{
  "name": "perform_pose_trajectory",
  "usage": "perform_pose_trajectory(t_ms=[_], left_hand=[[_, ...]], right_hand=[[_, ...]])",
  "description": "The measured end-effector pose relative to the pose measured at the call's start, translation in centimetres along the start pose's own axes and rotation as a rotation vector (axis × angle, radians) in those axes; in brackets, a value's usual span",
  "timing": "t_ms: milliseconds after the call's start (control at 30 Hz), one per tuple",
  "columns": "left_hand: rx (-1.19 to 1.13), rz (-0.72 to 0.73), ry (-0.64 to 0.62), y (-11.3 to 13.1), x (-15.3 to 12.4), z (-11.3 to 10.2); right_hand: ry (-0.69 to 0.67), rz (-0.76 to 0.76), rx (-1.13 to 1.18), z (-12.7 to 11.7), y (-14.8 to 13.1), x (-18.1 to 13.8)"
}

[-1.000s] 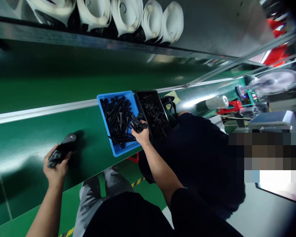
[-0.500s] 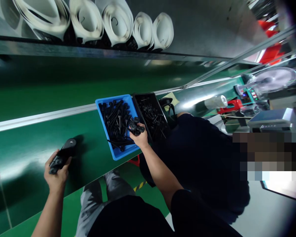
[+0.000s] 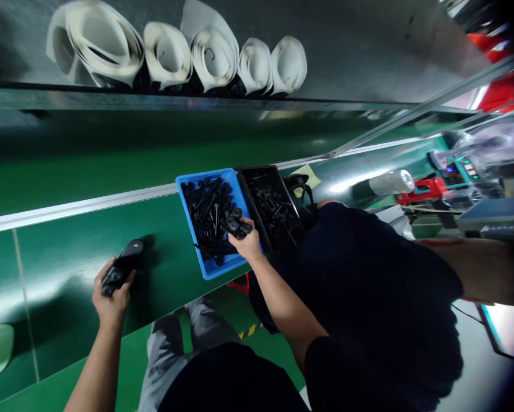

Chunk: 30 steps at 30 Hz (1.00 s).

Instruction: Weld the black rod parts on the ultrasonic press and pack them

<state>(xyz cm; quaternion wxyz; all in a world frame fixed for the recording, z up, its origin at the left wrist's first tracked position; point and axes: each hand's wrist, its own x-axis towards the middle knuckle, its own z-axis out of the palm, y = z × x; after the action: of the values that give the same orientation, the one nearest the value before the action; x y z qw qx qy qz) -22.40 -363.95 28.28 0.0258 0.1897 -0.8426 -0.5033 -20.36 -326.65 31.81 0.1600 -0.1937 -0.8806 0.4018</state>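
Note:
My left hand (image 3: 111,298) grips a long black plastic part (image 3: 123,266) that rests on the green conveyor belt (image 3: 68,240). My right hand (image 3: 247,242) is over the near edge of a blue tray (image 3: 211,267) full of black screw-like pieces. It holds a small bunch of those black pieces (image 3: 236,224) in its closed fingers. A black tray (image 3: 274,207) with more small black parts stands right beside the blue one.
A co-worker in a dark shirt (image 3: 368,286) stands close on my right, an arm (image 3: 475,269) stretched out. White rolls (image 3: 188,57) line a shelf above the belt. A white roll (image 3: 390,183), a red tool (image 3: 424,189) and machines lie further right.
My right hand with the black pieces has drawn back a little toward the tray's near edge. The view has shifted right. The left hand keeps its hold on the black part.

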Motion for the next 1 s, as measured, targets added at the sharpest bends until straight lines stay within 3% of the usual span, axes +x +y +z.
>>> perform_pose_trajectory(t_ms=[167, 333, 567, 733, 1000], left_hand=[[-0.001, 0.029, 0.003, -0.4, 0.1, 0.0], [-0.017, 0.050, -0.001, -0.8, 0.2, 0.1], [-0.069, 0.122, -0.050, -1.7, -0.4, 0.2], [-0.049, 0.245, -0.071, -3.2, -0.2, 0.2], [-0.054, 0.276, -0.103, -3.6, -0.3, 0.3]], right_hand=[[-0.003, 0.047, 0.010, 0.4, 0.4, -0.2], [-0.094, 0.178, -0.022, 0.9, 0.9, 0.4], [-0.188, 0.405, -0.322, 1.6, 1.0, 2.9], [-0.304, 0.437, -0.438, 2.8, 1.8, 5.2], [-0.395, 0.462, -0.589, 4.6, -1.3, 8.6]])
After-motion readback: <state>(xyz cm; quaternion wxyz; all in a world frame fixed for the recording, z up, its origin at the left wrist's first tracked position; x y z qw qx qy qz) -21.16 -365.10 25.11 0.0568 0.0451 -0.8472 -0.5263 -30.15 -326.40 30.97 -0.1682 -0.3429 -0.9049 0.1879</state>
